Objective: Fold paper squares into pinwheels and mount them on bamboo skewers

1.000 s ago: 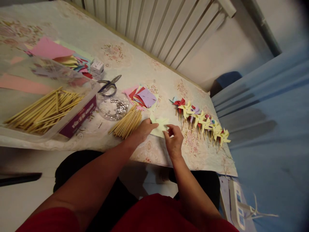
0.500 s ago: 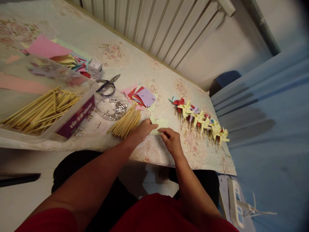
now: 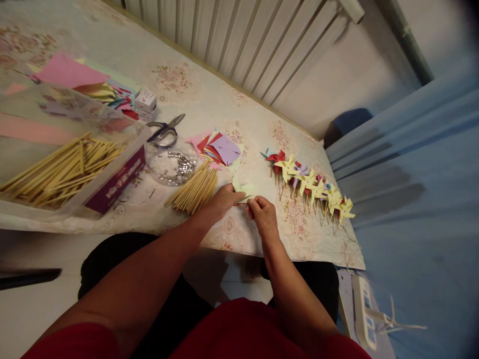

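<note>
A pale yellow-green paper pinwheel piece (image 3: 245, 190) is held between both hands above the table. My left hand (image 3: 225, 197) is closed on its left side, thumb lying over the paper. On the lower right edge my right hand (image 3: 262, 209) pinches the same paper with thumb and fingers. Just left of my left hand lies a bundle of thin wooden sticks (image 3: 194, 189). Behind the hands is a stack of coloured paper squares (image 3: 224, 149). Finished pinwheels on sticks (image 3: 309, 182) lie in a row to the right.
A round clear dish (image 3: 172, 167) holds small shiny pieces, with scissors (image 3: 164, 130) behind it. At left stands a clear plastic box (image 3: 127, 172) with more sticks. Small white boxes (image 3: 145, 100) and pink paper (image 3: 71, 70) lie beyond. A power strip (image 3: 363, 311) is at lower right.
My right hand has shifted slightly left and its fingers have drawn in at the paper's lower edge. My left hand stays nearly in place, still holding the paper.
</note>
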{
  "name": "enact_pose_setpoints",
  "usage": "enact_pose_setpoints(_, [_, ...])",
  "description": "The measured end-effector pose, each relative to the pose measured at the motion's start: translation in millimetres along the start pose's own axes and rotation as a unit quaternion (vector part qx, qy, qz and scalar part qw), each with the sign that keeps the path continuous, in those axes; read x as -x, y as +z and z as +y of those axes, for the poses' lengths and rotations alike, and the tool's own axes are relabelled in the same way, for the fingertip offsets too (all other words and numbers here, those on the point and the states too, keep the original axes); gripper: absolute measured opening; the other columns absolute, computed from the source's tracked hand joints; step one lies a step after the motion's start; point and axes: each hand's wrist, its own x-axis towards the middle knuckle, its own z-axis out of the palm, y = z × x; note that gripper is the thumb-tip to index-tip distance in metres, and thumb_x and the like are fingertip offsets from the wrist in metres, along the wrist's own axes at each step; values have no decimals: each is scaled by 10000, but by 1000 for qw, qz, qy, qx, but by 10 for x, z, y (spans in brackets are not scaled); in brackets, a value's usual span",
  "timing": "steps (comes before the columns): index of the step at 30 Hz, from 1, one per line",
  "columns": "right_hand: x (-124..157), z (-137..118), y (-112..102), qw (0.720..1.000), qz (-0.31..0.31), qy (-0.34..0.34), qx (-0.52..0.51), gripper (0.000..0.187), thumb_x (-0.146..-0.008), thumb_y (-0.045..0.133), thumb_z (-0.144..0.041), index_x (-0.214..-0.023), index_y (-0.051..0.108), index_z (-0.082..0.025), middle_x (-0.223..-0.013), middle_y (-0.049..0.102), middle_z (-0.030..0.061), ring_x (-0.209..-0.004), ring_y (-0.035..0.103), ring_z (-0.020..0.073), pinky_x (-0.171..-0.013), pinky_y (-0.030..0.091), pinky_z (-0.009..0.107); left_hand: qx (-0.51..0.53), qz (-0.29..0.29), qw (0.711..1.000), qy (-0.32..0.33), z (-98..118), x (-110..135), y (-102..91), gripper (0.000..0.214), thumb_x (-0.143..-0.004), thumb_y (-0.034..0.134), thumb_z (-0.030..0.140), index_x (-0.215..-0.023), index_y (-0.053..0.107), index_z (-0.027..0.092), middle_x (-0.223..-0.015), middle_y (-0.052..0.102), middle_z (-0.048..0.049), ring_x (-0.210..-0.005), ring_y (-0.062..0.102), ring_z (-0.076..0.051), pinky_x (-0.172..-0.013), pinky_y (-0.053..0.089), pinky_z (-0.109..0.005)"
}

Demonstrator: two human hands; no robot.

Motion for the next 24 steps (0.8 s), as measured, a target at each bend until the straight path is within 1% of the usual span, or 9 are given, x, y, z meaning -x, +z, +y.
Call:
enact_pose_setpoints(4, [-4, 11, 49, 997, 30, 41, -61, 200, -747, 635, -373, -651, 564, -212, -542, 572, -49, -416, 410, 88, -451, 315, 237, 8, -6, 1000, 2, -16, -2, 2, 265, -659, 676, 218, -905, 678, 120, -753, 688, -52, -724, 611, -166, -663, 481, -260])
enact_pose_setpoints(6, [2, 2, 62, 995, 30, 41, -80, 216, -770, 607, -384, -652, 560, -209, -541, 572, -46, -414, 413, 86, -440, 308, 234, 6, -3, 1000, 7, -15, 1, 3, 247, -662, 670, 217, -886, 674, 114, -725, 677, -46, -697, 604, -160, -649, 475, -258])
enact_pose_setpoints(9, [10, -9, 64, 995, 15, 38, -93, 251, -802, 565, -405, -652, 561, -204, -518, 551, -45, -415, 413, 84, -429, 300, 226, -10, 9, 1000, 10, -10, 9, 0, 211, -658, 663, 212, -838, 673, 104, -659, 655, -36, -665, 593, -161, -624, 462, -254])
enact_pose_setpoints(13, [1, 4, 72, 992, 31, 60, -108, 211, -748, 618, -396, -692, 574, -197, -553, 581, -40, -414, 421, 78, -410, 283, 217, -20, 12, 1000, 13, -27, 6, -10, 217, -644, 651, 213, -831, 672, 106, -674, 661, -32, -639, 579, -153, -600, 450, -251])
enact_pose_setpoints(15, [-7, 11, 85, 991, 45, 68, -108, 204, -725, 635, -383, -681, 569, -195, -544, 578, -41, -407, 418, 77, -406, 278, 214, -12, 3, 1000, 15, -40, -1, -13, 237, -635, 642, 217, -844, 671, 108, -696, 665, -31, -627, 570, -146, -589, 444, -249])
enact_pose_setpoints(18, [-13, 10, 104, 992, 61, 63, -91, 194, -715, 636, -365, -655, 563, -195, -516, 562, -44, -400, 417, 78, -412, 295, 217, 3, -6, 1000, 19, -39, -2, -5, 256, -620, 639, 221, -847, 668, 108, -710, 662, -26, -624, 561, -138, -591, 443, -248])
enact_pose_setpoints(21, [-15, 9, 113, 994, 79, 50, -64, 193, -718, 628, -361, -645, 558, -196, -510, 549, -48, -409, 427, 84, -427, 324, 223, 16, -18, 999, 24, -13, 13, 8, 252, -618, 642, 229, -839, 664, 109, -684, 648, -13, -625, 557, -134, -599, 442, -244])
enact_pose_setpoints(24, [-18, 20, 119, 993, 99, 41, -42, 189, -733, 608, -348, -635, 549, -198, -496, 524, -58, -417, 434, 91, -441, 342, 227, 8, -13, 1000, 27, 4, 22, 12, 248, -612, 659, 242, -821, 659, 109, -661, 636, -2, -626, 551, -131, -601, 435, -237])
